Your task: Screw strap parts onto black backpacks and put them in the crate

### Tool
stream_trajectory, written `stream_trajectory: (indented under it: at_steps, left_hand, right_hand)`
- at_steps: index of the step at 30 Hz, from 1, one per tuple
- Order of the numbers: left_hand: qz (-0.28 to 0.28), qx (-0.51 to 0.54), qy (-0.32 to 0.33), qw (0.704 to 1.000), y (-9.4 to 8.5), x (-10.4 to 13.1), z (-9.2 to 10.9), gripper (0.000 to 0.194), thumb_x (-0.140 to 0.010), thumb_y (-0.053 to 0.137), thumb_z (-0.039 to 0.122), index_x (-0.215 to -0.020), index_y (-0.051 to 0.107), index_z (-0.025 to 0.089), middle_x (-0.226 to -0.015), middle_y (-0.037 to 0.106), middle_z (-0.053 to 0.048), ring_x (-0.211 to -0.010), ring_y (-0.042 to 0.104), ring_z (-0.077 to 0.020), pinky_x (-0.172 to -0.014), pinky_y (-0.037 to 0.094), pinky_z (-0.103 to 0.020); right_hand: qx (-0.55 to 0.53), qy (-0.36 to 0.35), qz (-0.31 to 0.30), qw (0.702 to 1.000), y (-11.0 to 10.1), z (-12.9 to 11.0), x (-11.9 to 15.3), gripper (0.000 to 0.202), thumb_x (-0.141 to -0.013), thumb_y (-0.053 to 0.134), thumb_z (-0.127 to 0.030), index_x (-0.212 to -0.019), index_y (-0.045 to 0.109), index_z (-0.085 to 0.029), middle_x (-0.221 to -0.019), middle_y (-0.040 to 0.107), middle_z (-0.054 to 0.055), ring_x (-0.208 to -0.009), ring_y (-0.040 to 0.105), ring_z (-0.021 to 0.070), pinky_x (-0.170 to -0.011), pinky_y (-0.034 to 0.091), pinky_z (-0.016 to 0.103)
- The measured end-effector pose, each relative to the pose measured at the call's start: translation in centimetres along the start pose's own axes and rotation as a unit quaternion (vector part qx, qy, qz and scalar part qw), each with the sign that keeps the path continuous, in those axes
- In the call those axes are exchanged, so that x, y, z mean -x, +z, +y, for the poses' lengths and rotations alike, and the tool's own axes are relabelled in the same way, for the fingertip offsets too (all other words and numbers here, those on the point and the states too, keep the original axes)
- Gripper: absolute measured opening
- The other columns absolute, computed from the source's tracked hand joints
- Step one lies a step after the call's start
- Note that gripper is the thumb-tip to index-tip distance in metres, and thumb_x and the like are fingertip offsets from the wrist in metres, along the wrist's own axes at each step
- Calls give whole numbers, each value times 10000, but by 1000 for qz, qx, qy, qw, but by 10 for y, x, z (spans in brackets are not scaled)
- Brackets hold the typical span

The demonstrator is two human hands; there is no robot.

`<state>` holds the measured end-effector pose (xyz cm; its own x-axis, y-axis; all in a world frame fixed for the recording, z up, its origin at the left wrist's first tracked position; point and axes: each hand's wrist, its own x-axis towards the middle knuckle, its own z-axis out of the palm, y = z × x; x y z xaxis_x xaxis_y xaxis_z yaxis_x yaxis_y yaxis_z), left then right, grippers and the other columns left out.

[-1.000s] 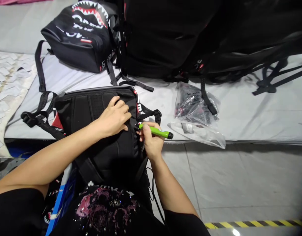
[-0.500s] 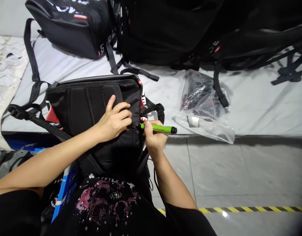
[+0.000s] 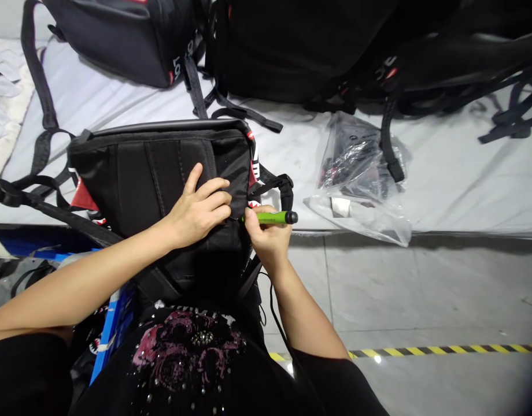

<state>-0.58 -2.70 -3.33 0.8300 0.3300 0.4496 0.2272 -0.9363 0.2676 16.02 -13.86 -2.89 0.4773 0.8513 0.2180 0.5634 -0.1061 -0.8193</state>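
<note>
A black backpack (image 3: 131, 185) lies with its padded back panel up, at the near edge of the white-covered table and over my lap. My left hand (image 3: 199, 211) presses on its right part, outer fingers spread and the others bent over the fabric; the thumb is hidden. A lime-green marker (image 3: 270, 218) is held between the fingers of my right hand (image 3: 268, 237). Its writing end points left at the backpack's side seam, close to my left fingertips. Whether the tip touches the fabric is not clear.
More black backpacks (image 3: 300, 52) stand along the back of the table (image 3: 465, 185). To the right lies a clear plastic bag (image 3: 357, 167) with dark contents. Loose straps (image 3: 44, 104) trail at the left, above a blue frame (image 3: 105, 341). Yellow-black tape (image 3: 422, 351) crosses the tiled floor.
The marker and my right hand have shifted slightly left, nearer the backpack's seam. My left hand stays in place. The view has tilted a little, so the table appears higher.
</note>
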Motion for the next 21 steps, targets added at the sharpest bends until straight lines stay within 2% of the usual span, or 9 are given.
stream_trajectory:
  at_steps: [3, 8, 11, 14, 18, 21]
  left_hand:
    - [-12, -12, -2, 1000, -1, -1, 1, 207, -966, 487, 178, -885, 670, 233, -1077, 684, -9, -1320, 507, -201, -1273, 15, -589]
    - [-55, 13, -46, 997, -3, -5, 2, 225, -939, 494, 161, -882, 686, 262, -1092, 675, -10, -1313, 507, -203, -1264, 95, -610]
    - [-55, 18, -48, 997, -2, -5, 1, 241, -940, 481, 160, -895, 691, 270, -1113, 674, -5, -1320, 501, -201, -1262, 102, -613]
    - [-59, 11, -47, 997, -1, -5, 0, 230, -947, 488, 183, -904, 695, 273, -1124, 676, -7, -1329, 493, -201, -1267, 87, -603]
    - [-57, 20, -48, 997, 0, -5, -1, 208, -952, 503, 206, -908, 697, 267, -1133, 674, -13, -1335, 488, -205, -1271, 73, -596]
    - [-62, 25, -53, 996, -1, -6, -1, 165, -939, 541, 214, -915, 697, 261, -1136, 668, -18, -1325, 496, -218, -1271, 78, -604]
  right_hand:
    - [-12, -10, -13, 1000, 1, 2, -2, 225, -884, 628, -370, -734, 627, -203, -609, 608, -19, -519, 543, 124, -518, 434, 278]
    - [-16, 9, -13, 1000, 2, 6, -5, 252, -893, 617, -409, -755, 622, -199, -608, 616, -18, -493, 541, 119, -489, 421, 273]
    - [-2, 10, -33, 999, 2, 7, -5, 272, -890, 618, -438, -749, 618, -206, -602, 606, -19, -504, 545, 126, -492, 430, 276]
    - [24, 9, -14, 1000, 1, 7, -4, 277, -888, 620, -440, -741, 620, -206, -593, 603, -16, -511, 557, 135, -515, 447, 291]
    - [-6, 16, -34, 999, 1, 7, -2, 265, -891, 619, -442, -780, 638, -202, -653, 656, -3, -524, 580, 137, -523, 472, 292]
    - [-4, 22, 5, 1000, 2, 7, -1, 256, -889, 621, -438, -789, 639, -202, -670, 663, 0, -552, 596, 144, -537, 486, 294]
